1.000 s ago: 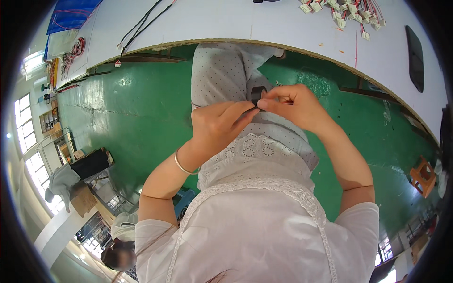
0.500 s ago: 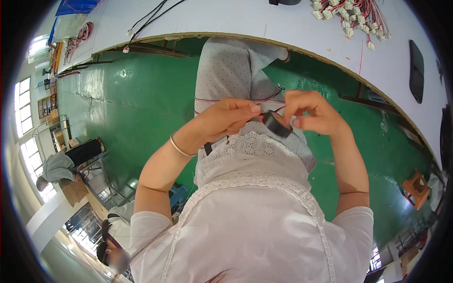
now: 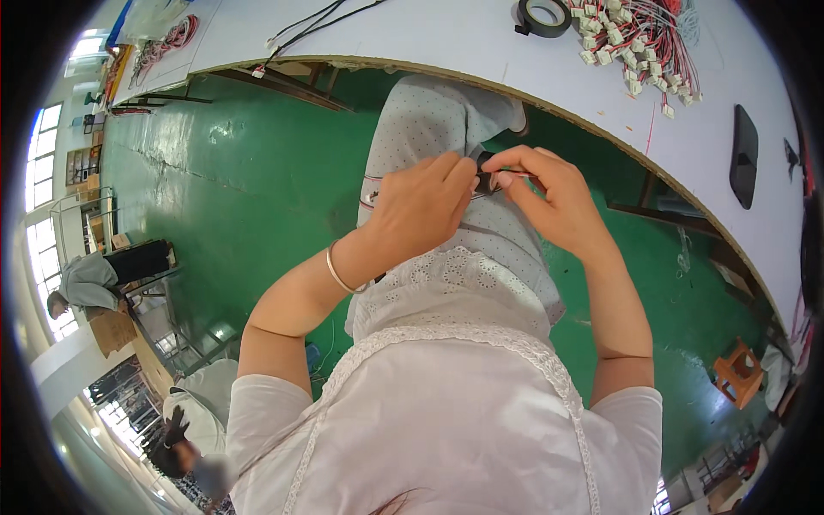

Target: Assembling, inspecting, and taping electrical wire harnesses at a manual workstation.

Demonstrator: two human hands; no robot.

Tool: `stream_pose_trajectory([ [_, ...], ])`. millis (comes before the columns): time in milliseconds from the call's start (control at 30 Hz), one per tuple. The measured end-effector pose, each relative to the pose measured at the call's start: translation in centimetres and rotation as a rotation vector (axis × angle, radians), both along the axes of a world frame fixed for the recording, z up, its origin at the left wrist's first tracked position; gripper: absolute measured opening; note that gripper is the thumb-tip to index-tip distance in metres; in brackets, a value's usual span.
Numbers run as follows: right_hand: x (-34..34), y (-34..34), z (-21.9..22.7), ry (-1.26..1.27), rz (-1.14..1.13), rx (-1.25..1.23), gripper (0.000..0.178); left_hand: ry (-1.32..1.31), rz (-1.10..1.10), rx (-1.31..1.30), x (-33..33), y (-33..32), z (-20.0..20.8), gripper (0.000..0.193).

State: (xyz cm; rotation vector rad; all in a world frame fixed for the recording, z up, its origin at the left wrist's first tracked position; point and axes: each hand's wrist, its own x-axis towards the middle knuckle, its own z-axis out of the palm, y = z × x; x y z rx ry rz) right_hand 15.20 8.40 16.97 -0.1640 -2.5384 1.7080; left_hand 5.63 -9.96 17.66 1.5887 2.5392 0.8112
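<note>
Over my lap, my left hand [image 3: 427, 199] is closed, its thumb and fingers pinched on thin wires that mostly hide behind them. Close beside it, my right hand [image 3: 549, 196] has forefinger and thumb drawn together on a thin reddish wire [image 3: 522, 175]. A small roll of black tape [image 3: 487, 160] shows between the two sets of fingertips, partly covered by them. Left of my left hand, a pinkish wire with a small pale end [image 3: 372, 196] lies across my thigh.
On the white table [image 3: 446, 39] lie a second black tape roll [image 3: 544, 17], a heap of red-black wires with white connectors [image 3: 639, 51], a black flat case [image 3: 744, 157] and black cables [image 3: 322, 24]. An orange stool [image 3: 738, 374] stands right; people sit at left.
Both hands have moved up the picture and closer together; my left hand has turned, its back now showing. The tape roll, plain below my right fingers before, is now largely hidden.
</note>
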Motion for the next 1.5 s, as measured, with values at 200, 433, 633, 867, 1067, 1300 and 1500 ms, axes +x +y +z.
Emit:
stream_pose_trajectory([
  [200,-1.0,0.7,0.9,0.050,0.101,0.000,0.013,-0.614,-0.006,-0.055,-0.4,-2.1,1.2,0.013],
  [433,0.3,-0.4,-0.3,-0.027,0.167,0.108,0.013,-0.332,-0.322,-0.192,-2.5,-1.6,2.0,0.015],
  [633,1.7,0.3,-0.6,-0.162,0.076,-0.250,0.015,-0.374,-0.527,-0.311,-11.1,0.0,6.5,0.014],
  [867,-3.4,-1.2,-1.7,-0.139,-0.407,-0.641,0.014,-0.230,-0.530,-0.223,-20.5,9.6,8.8,0.010],
  [1067,-7.4,-4.0,-1.8,-0.160,-0.761,-0.977,0.029,-0.423,-0.555,-0.279,-23.9,16.4,6.4,0.014],
  [1300,-7.4,-3.8,-2.3,-0.193,-0.873,-1.057,0.036,-0.568,-0.629,-0.088,-24.1,19.4,2.1,0.024],
  [1500,-6.3,-3.4,-3.0,-0.217,-0.937,-1.053,0.027,-0.615,-0.622,-0.057,-23.4,19.7,2.3,0.023],
])
